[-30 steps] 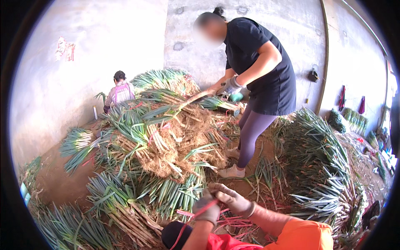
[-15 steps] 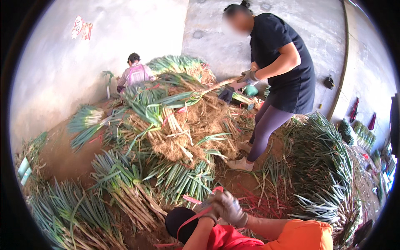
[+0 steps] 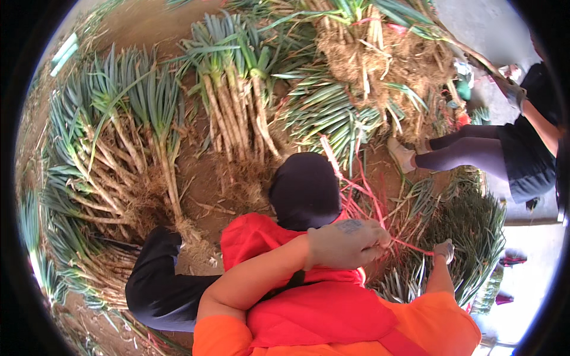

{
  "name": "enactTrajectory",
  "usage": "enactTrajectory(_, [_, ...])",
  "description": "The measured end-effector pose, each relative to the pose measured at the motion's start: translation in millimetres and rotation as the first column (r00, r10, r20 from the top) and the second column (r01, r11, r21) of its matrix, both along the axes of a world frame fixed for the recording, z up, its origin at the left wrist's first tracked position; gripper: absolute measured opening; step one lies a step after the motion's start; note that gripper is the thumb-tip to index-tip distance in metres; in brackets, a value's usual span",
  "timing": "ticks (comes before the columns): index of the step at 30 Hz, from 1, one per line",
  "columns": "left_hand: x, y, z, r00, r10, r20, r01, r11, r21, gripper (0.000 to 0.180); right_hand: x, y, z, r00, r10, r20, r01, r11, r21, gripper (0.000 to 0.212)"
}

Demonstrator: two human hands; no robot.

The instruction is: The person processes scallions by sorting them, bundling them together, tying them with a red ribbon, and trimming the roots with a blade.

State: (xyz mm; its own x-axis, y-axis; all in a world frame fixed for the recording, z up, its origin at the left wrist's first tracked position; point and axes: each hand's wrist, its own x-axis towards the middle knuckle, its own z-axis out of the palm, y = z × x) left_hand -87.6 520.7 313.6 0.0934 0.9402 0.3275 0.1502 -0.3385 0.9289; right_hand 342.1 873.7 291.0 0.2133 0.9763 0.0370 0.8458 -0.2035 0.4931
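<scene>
My left hand, in a grey work glove, is closed in front of my red apron, its fingers curled round pink plastic twine. One taut length of it runs across to my right hand, which is gloved too and closed on the strand beside a pile of green leaves. More loose pink strands hang and lie past my left hand, by my dark-trousered knee. What the fingertips of each hand pinch exactly is hidden.
Large scallions with rooty ends lie in bundles to the left and ahead. A big rooty heap is farther off. A dense leafy pile stands at the right. A co-worker in purple leggings stands at the far right, holding a long scallion.
My view has tilted downward and turned. My hands, together on the pink twine before, are now spread apart, with my right hand out to the right and the strand drawn straight.
</scene>
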Motion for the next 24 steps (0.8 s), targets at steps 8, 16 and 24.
enactTrajectory(8, [-125.2,-72.4,-60.8,0.658,0.406,0.634,-0.289,0.914,-0.286,0.025,-174.2,8.9,-72.5,0.467,0.798,-0.381,-0.884,0.422,-0.201,0.031])
enactTrajectory(16, [-189.9,-52.5,-285.3,-0.016,0.954,-0.300,-0.836,-0.177,-0.519,0.044,-521.0,-147.2,-114.3,0.252,0.013,-0.968,-0.956,0.158,-0.247,0.035])
enactTrajectory(24, [-213.2,-26.4,-318.5,0.021,0.592,-0.805,-0.891,-0.355,-0.284,0.063,-655.4,-230.1,-253.2,0.368,0.342,-0.865,-0.930,0.151,-0.336,0.085])
